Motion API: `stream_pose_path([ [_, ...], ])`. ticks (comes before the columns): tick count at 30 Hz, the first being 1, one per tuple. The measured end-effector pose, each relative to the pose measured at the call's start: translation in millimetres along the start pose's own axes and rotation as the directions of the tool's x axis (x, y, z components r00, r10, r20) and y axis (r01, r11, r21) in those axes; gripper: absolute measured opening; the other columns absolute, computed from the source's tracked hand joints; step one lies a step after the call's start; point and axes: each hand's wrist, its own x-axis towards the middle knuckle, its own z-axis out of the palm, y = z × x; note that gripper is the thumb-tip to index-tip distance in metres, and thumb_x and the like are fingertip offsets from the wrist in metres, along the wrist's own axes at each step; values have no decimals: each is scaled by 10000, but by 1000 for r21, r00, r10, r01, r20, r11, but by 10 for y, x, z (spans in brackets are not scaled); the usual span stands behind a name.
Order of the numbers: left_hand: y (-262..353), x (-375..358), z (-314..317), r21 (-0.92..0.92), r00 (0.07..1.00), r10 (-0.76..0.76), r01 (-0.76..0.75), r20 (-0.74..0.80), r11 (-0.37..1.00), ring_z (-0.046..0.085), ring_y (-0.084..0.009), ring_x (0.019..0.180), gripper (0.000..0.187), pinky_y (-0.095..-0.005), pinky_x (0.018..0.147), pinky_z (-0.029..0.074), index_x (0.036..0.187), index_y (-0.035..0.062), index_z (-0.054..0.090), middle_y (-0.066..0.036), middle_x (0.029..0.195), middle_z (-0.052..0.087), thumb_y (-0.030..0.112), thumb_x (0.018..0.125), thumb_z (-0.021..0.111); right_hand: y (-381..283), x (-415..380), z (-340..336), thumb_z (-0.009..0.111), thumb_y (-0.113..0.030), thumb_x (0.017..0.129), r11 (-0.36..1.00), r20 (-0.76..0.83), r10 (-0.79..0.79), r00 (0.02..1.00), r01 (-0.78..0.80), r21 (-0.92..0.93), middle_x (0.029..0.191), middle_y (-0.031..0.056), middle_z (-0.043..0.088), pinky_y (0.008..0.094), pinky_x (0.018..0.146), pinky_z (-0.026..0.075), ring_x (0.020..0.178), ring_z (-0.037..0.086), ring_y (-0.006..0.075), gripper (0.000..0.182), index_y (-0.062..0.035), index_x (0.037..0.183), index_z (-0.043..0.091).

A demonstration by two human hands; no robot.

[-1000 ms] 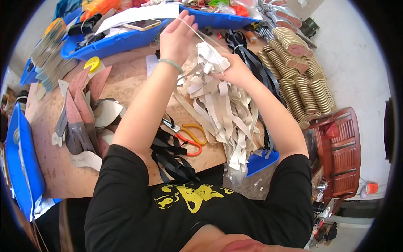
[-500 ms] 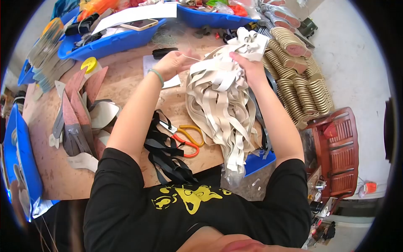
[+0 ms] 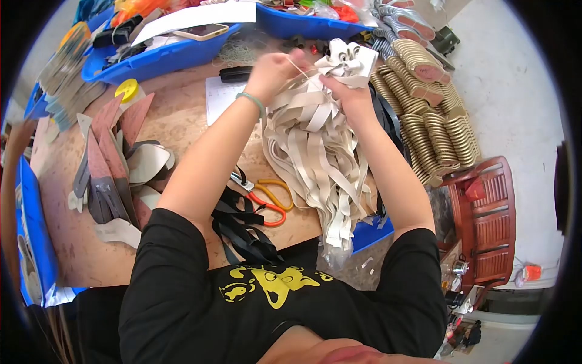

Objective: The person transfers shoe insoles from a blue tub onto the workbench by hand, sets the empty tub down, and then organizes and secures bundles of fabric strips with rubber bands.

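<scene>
A large bundle of cream fabric straps (image 3: pixel 315 130) lies on the table in front of me, its loose ends trailing over the front edge. My right hand (image 3: pixel 350 97) is closed around the gathered top of the bundle, thumb pressed on the straps. My left hand (image 3: pixel 277 74), wearing a green bangle (image 3: pixel 251 100), pinches a thin pale cord (image 3: pixel 298 67) that runs taut to the bundle's top. Scissors with orange and yellow handles (image 3: pixel 276 209) rest beside the bundle, their blades partly under black straps (image 3: pixel 242 227).
Grey and pink shoe-shaped pieces (image 3: pixel 112 164) are heaped at left near a yellow-lidded jar (image 3: pixel 127 91). Blue bins (image 3: pixel 163 57) line the back, one with a phone (image 3: pixel 203 31) on it. Stacked gold-edged soles (image 3: pixel 424 115) stand at right. A person's arm (image 3: pixel 13 176) shows at the far left.
My left hand has moved up and right, closer to the bundle's top, drawing the cord upward. My right hand and the bundle's top have shifted slightly left. An arm has appeared higher at far left.
</scene>
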Motion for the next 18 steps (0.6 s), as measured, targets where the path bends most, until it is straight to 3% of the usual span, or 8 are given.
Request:
stream_pose_path([
  [2,-43,10,-46,-71,954,-1,-22,-301,997,634,-133,875,421,-252,817,493,782,53,598,-74,822,646,451,838,724,-23,-4,-38,752,-68,785,998,-17,57,998,-57,-28,899,26,684,252,651,486,753,618,94,254,-6,1018,671],
  [5,60,-59,-15,-311,918,267,-355,-293,882,643,-153,880,412,-247,802,485,745,65,566,-41,674,596,434,863,703,-47,-17,-31,754,-65,785,993,-61,120,991,-121,-7,884,20,675,244,665,478,761,607,88,252,-12,1016,668],
  [6,123,-102,-9,-370,948,236,-303,-215,878,643,-165,880,408,-263,799,469,654,72,536,-44,573,541,359,935,609,-56,-19,-41,755,-65,784,991,-82,135,987,-136,-4,890,20,674,242,666,475,765,604,84,257,-11,1020,667],
  [10,185,-175,-325,143,943,209,-252,258,957,613,-139,788,455,-283,726,411,495,106,420,-36,535,489,217,936,434,23,20,-133,758,-76,784,981,-80,196,977,-195,9,921,18,672,242,673,471,783,598,81,286,-7,1045,661],
  [13,178,-128,-362,-588,850,274,52,450,807,536,-140,683,443,-270,721,400,483,111,380,-23,503,445,176,918,428,47,-4,-38,763,-88,783,999,-55,50,997,-51,-13,920,14,666,241,678,469,784,599,83,287,-12,1040,658],
  [14,198,-136,-318,-746,797,397,97,455,659,436,-153,606,326,-286,762,426,638,27,563,-94,665,593,141,911,426,38,-5,-22,764,-91,783,997,-57,58,997,-61,-53,913,14,664,239,671,471,784,600,81,289,-16,1040,656],
  [17,310,-228,-43,-858,986,164,-106,-26,503,567,-185,685,274,-337,873,478,1021,-79,621,-192,1046,656,83,912,428,-42,-41,18,768,-99,784,980,-55,107,993,-115,-163,906,13,661,237,651,480,785,605,79,305,-27,1054,646],
  [18,289,-215,5,-718,977,190,-198,-93,667,649,-233,973,450,-392,992,480,1352,-66,440,-199,1357,515,64,925,499,-125,-77,40,768,-101,785,972,-46,137,989,-144,-188,914,13,661,237,645,485,787,607,79,318,-30,1067,640],
])
